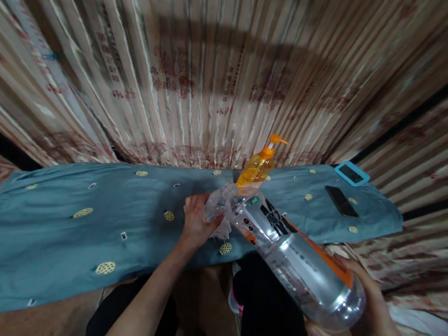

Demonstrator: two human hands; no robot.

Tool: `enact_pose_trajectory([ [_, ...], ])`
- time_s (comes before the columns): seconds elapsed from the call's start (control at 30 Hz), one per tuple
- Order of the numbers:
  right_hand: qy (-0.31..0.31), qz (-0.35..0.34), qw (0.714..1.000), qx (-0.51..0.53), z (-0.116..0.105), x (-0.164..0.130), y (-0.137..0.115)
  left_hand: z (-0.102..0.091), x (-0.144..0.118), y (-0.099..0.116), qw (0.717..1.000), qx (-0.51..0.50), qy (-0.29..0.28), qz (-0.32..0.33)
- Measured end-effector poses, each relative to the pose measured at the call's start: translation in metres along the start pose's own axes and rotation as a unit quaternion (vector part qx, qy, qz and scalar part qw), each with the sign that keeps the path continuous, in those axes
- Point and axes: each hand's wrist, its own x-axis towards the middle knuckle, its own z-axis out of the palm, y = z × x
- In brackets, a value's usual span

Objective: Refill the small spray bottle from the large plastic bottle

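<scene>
Clear plastic bottle (299, 256) in R hand (366, 319) grip; L hand (198, 222) pinching crinkly wrap (218, 206).

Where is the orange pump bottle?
In the head view, the orange pump bottle stands on the blue cloth, right of centre, just behind the big clear bottle and the crumpled plastic the left hand grips.

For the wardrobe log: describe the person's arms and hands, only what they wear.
Both are bare. The left hand and its forearm show no sleeve, glove, ring or watch. The right hand is also ungloved and ringless; its wrist is mostly out of frame.
</scene>
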Motion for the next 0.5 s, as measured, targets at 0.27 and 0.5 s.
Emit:
enact_pose_trajectory([
  [0.27,0.046,0.104,0.992,0.055,0.012,-0.002,-0.021,0.001,0.0,-0.002,1.0,0.009,0.01,0.008],
  [0.5,0.053,0.089,0.993,0.058,0.012,-0.002,-0.018,0.003,0.0,-0.003,1.0,0.009,0.019,0.022],
])
